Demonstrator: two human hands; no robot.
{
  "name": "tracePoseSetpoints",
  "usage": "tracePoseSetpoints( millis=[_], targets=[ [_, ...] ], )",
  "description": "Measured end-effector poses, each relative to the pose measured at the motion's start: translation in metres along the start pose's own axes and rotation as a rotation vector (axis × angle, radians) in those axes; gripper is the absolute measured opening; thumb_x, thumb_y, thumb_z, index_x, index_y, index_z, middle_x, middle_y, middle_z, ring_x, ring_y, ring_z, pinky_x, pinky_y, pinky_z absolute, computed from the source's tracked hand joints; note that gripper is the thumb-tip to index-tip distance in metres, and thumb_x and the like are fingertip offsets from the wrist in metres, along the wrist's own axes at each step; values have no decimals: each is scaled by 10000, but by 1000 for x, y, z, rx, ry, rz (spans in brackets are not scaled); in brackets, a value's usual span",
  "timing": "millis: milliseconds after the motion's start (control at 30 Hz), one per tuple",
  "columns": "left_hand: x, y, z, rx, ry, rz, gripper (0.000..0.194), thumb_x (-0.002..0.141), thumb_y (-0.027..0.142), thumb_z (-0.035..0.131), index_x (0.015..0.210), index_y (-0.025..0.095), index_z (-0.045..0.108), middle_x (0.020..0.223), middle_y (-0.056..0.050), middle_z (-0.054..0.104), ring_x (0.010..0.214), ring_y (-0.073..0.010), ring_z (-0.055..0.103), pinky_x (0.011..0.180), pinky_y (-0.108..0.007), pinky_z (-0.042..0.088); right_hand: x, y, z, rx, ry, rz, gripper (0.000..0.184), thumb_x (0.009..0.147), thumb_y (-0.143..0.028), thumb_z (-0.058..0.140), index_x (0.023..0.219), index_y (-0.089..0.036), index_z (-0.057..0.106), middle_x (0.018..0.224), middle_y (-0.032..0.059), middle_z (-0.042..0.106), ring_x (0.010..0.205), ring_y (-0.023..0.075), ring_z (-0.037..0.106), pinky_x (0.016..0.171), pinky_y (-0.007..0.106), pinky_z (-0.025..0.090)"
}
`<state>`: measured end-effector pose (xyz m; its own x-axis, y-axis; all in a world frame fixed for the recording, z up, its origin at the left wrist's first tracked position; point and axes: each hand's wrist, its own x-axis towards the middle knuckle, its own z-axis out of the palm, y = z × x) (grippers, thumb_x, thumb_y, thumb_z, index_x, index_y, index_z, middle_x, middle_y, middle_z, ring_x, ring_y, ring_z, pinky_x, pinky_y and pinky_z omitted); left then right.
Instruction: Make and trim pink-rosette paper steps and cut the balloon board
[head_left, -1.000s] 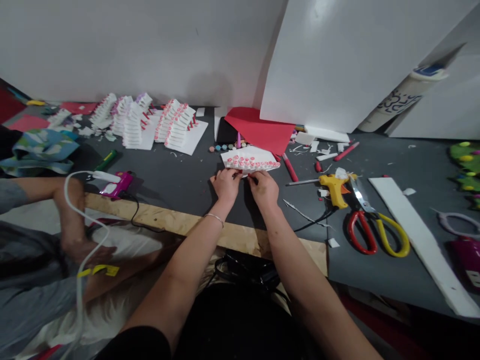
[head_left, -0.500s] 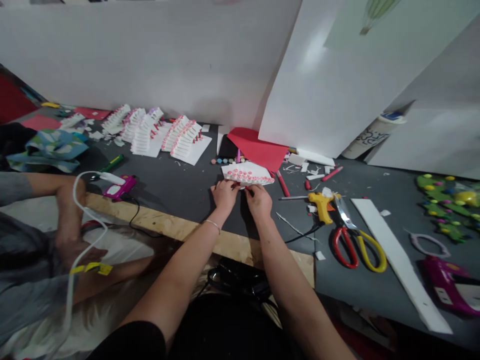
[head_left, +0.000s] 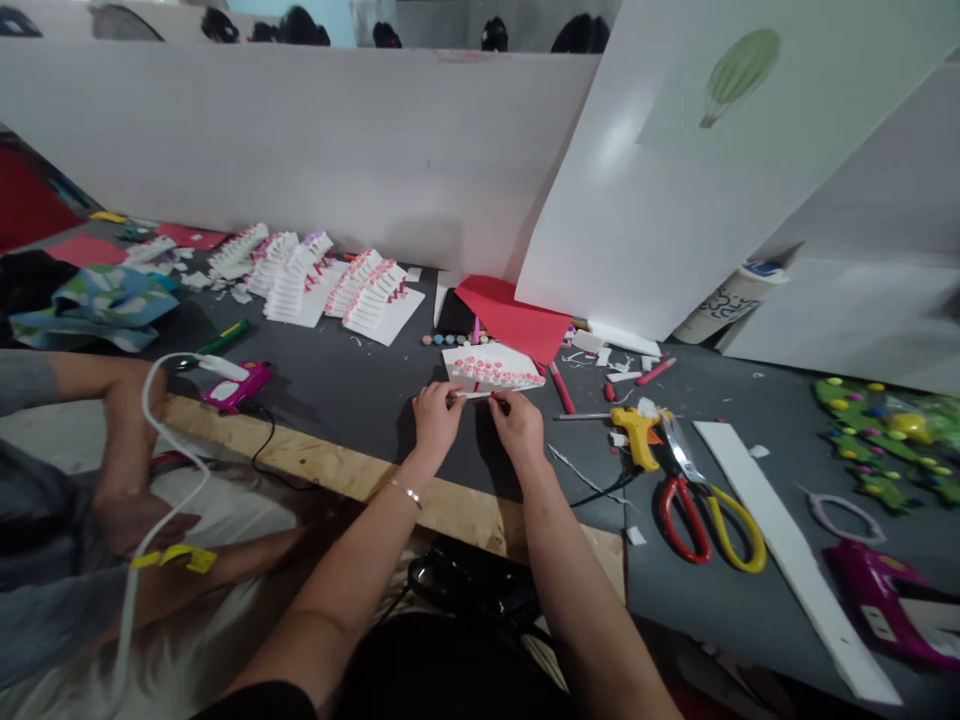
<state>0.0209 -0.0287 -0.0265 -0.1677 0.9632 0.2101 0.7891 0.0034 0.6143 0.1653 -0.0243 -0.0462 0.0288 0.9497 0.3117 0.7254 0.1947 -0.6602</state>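
My left hand [head_left: 437, 420] and right hand [head_left: 517, 430]: fingers pinched on the lower edge of the white card [head_left: 493, 372] with pink-red trim, resting on the desk [head_left: 337, 385]. Red paper sheet [head_left: 510, 318] just beyond; red marker [head_left: 562, 388] right, near yellow glue gun [head_left: 637, 435], red-handled scissors [head_left: 694, 525]. Co-worker's forearm [head_left: 124, 420] far left.

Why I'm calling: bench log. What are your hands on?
Left hand and right hand at pink-edged white card. Glue gun off to the right.
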Motion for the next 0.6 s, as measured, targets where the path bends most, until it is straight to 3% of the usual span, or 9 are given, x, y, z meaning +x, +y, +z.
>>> tracePoseSetpoints(
  millis=[67, 200, 400, 500, 600],
  targets=[
    [-6, -2, -4, -90, -2, 47, 126, 885, 244, 604, 940, 208, 712, 903, -57, 709, 854, -202, 633, 850, -340, 428, -1, -3, -2, -10, -59, -37, 192, 891, -246, 527, 911, -193, 710, 842, 69, 743, 748, 199, 675, 682, 281, 484],
    [-7, -3, -2, -281, -102, 96, 204, 840, 249, 630, 1025, 204, 704, 850, -39, 701, 758, -176, 621, 748, -292, 478, -1, -14, -10, -77, -237, -149, 156, 864, -160, 565, 913, -191, 709, 838, 62, 752, 757, 191, 687, 672, 252, 464],
    [3, -3, 0, -381, -196, 90, 161, 809, 312, 606, 869, 242, 739, 896, -39, 748, 797, -204, 646, 765, -328, 507, 4, -32, -26, -158, -300, -149, 114, 863, -148, 598, 908, -182, 697, 899, 70, 737, 836, 184, 675, 730, 248, 463],
    [3, -4, 0, -482, -241, 18, 151, 775, 353, 643, 813, 236, 730, 801, -25, 738, 761, -201, 654, 745, -329, 516, -4, -30, -55, -202, -250, -100, 100, 883, -223, 621, 945, -192, 693, 935, 75, 719, 864, 197, 663, 741, 270, 469],
    [0, -4, 2, -642, -316, -70, 145, 752, 352, 673, 804, 224, 718, 700, -10, 700, 686, -173, 643, 686, -302, 516, -33, -2, -105, -280, -68, 17, 203, 902, -326, 595, 1063, -235, 678, 1048, 85, 702, 949, 229, 646, 807, 322, 483]
  ],
)
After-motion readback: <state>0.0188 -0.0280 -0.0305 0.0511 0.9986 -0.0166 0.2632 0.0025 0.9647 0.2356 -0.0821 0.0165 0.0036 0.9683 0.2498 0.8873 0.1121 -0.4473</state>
